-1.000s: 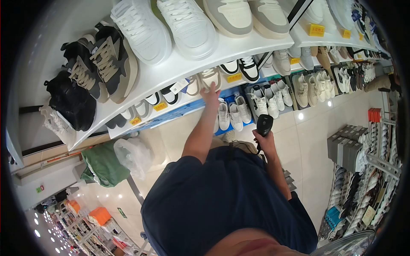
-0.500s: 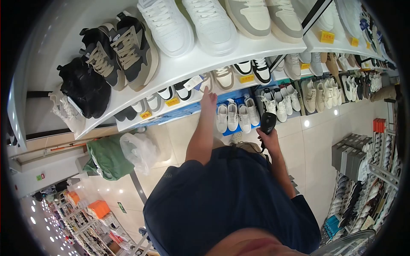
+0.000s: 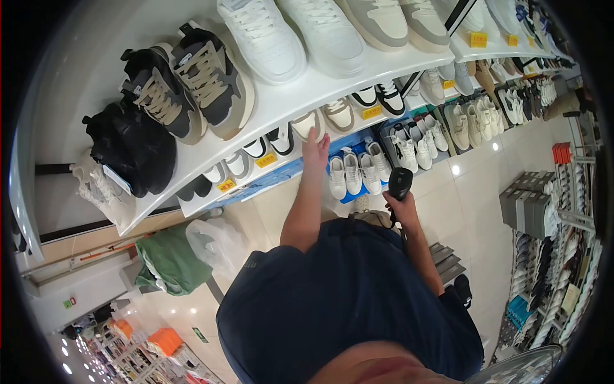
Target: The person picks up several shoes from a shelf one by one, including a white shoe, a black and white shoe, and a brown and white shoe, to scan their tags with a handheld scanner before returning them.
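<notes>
My left hand [image 3: 315, 152] reaches up to the lower shelf, its fingers apart and touching the toe of a white and beige sneaker [image 3: 306, 126]. Part of that shoe is hidden under the upper shelf. Its matching sneaker [image 3: 339, 115] stands just to the right. In front of my body, my right hand [image 3: 403, 207] is wrapped round the handle of a black barcode scanner [image 3: 400, 182], whose head points up toward the shelves. A dark cord [image 3: 393, 219] hangs below the scanner.
An upper white shelf [image 3: 281, 96] overhangs the lower one and carries large sneakers [image 3: 262, 41]. Yellow price tags [image 3: 265, 160] line the lower edge. White sneakers [image 3: 352, 173] stand on blue boxes near the floor. Green and clear bags [image 3: 171, 261] sit at left, grey shoeboxes [image 3: 526, 203] at right.
My left hand has come onto the sneaker's toe, and the white paper tag beside that shoe no longer shows. The view has shifted slightly. My right hand keeps the scanner.
</notes>
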`<state>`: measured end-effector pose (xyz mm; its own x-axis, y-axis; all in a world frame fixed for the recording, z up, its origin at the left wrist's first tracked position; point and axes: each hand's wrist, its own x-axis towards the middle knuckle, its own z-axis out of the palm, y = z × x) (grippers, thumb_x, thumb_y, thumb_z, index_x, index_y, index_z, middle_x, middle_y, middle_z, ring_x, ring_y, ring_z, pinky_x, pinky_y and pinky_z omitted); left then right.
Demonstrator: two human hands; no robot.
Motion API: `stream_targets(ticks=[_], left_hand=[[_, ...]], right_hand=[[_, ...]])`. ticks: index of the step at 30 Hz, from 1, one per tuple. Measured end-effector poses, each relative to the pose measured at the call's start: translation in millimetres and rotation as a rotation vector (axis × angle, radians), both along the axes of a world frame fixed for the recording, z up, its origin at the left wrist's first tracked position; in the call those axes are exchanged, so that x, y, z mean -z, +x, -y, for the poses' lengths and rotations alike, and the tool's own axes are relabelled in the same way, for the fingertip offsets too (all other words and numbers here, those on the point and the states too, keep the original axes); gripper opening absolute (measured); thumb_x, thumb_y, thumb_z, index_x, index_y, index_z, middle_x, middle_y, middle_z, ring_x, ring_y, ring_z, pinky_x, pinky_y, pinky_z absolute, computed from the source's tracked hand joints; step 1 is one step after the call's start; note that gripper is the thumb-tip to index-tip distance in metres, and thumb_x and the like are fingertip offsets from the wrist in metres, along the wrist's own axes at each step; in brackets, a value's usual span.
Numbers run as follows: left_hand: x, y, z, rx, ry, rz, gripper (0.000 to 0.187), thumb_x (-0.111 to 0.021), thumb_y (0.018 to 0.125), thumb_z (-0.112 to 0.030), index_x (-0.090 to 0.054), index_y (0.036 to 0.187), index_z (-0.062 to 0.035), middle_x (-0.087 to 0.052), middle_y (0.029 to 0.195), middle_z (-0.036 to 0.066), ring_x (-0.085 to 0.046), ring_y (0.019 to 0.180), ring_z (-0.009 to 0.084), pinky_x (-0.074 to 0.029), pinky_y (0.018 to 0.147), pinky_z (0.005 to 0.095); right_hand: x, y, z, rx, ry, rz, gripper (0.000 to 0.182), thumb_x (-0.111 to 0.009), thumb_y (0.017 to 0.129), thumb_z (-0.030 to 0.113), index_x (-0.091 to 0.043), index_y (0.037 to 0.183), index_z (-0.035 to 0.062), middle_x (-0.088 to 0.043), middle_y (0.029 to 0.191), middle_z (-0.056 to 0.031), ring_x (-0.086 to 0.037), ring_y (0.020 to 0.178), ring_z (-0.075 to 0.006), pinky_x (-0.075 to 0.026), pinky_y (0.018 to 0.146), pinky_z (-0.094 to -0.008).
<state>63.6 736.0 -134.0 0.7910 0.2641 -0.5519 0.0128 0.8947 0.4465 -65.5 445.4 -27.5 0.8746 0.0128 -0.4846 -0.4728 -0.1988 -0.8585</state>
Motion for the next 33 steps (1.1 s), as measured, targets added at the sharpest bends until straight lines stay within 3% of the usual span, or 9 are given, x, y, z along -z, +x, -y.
stream_targets(ticks=[5,13,15,20,24,27,29,31,33], left_hand=[[-33.2,-60.8,-4.7,0.059,0.06,0.052,0.038,-0.071,0.095,-0.024,-0.055,0.128,-0.0142,-0.065,0.115,0.004,-0.064,0.099,0.0207,-0.057,0.083,0.0346],[-96.7,-203.9,-39.8,0.512,0.246,0.005,0.044,-0.058,0.1,-0.016,-0.044,0.141,-0.0102,-0.064,0.122,0.008,-0.065,0.097,0.0198,-0.056,0.082,0.0348],[-101.3,-222.8,-59.7,0.626,0.257,0.041,0.045,-0.058,0.098,-0.014,-0.044,0.14,-0.0081,-0.063,0.123,0.009,-0.066,0.097,0.0198,-0.056,0.083,0.0351],[-125.3,-242.0,-75.8,0.796,0.401,0.05,0.051,-0.071,0.091,-0.014,-0.046,0.132,-0.0003,-0.064,0.116,0.012,-0.066,0.097,0.0203,-0.055,0.084,0.0341],[-144.7,-244.5,-60.0,0.701,0.899,0.196,0.057,-0.081,0.082,-0.02,-0.05,0.124,0.0024,-0.067,0.11,0.015,-0.069,0.094,0.0258,-0.054,0.082,0.0357],[-175.3,-244.6,-45.6,0.65,1.122,0.229,0.061,-0.085,0.078,-0.026,-0.05,0.119,0.0026,-0.069,0.103,0.018,-0.07,0.093,0.0289,-0.054,0.079,0.0386],[-193.3,-248.0,-30.8,0.661,1.226,0.211,0.063,-0.086,0.078,-0.029,-0.049,0.118,0.0025,-0.069,0.098,0.02,-0.071,0.092,0.03,-0.054,0.078,0.0405],[-203.5,-250.5,-12.6,0.847,1.289,-0.031,0.071,-0.087,0.075,-0.023,-0.047,0.128,0.0034,-0.066,0.118,0.018,-0.064,0.111,0.0252,-0.052,0.094,0.0379],[-219.8,-251.7,3.8,0.88,1.284,-0.056,0.072,-0.087,0.074,-0.025,-0.047,0.128,0.0023,-0.065,0.121,0.018,-0.064,0.113,0.0256,-0.051,0.096,0.0382]], right_hand=[[1.4,-16.8,-28.8,0.037,0.023,0.02,0.028,-0.077,0.086,0.022,-0.069,0.094,-0.0031,-0.066,0.072,-0.0066,-0.063,0.062,-0.0136,-0.05,0.057,-0.0295],[-5.7,-20.1,-77.3,0.104,0.152,0.122,0.025,-0.071,0.092,0.022,-0.07,0.1,-0.0018,-0.065,0.073,-0.0058,-0.061,0.063,-0.0123,-0.046,0.055,-0.028],[-8.9,-11.6,-83.1,0.112,0.226,0.215,0.043,-0.067,0.096,0.023,-0.058,0.129,-0.0014,-0.07,0.098,-0.0113,-0.061,0.067,-0.0122,-0.048,0.059,-0.0275],[-33.2,5.2,-90.9,0.315,0.586,0.3,0.061,-0.062,0.1,0.029,-0.037,0.151,0.0064,-0.062,0.128,-0.0128,-0.061,0.086,-0.0151,-0.052,0.072,-0.0307],[-29.0,1.4,-91.2,0.336,0.496,0.563,0.056,-0.063,0.097,0.02,-0.043,0.147,0.0038,-0.06,0.132,-0.0118,-0.063,0.104,-0.0211,-0.054,0.084,-0.0376],[-63.9,0.1,-93.0,0.421,0.677,0.531,0.05,-0.064,0.096,0.018,-0.049,0.141,0.0024,-0.06,0.131,-0.0112,-0.062,0.113,-0.0241,-0.053,0.092,-0.0405],[-66.3,4.5,-79.9,0.503,0.844,0.28,0.048,-0.065,0.096,0.023,-0.05,0.138,0.0047,-0.065,0.123,-0.0102,-0.065,0.112,-0.0259,-0.055,0.093,-0.0411],[-64.9,9.8,-63.9,0.473,0.945,0.2,0.044,-0.065,0.094,0.021,-0.055,0.132,0.0031,-0.068,0.116,-0.0125,-0.068,0.105,-0.0269,-0.056,0.09,-0.0408],[-57.7,16.0,-54.5,0.446,1.025,0.156,0.041,-0.064,0.092,0.018,-0.057,0.129,0.0018,-0.068,0.117,-0.0147,-0.068,0.104,-0.0277,-0.056,0.091,-0.04]])
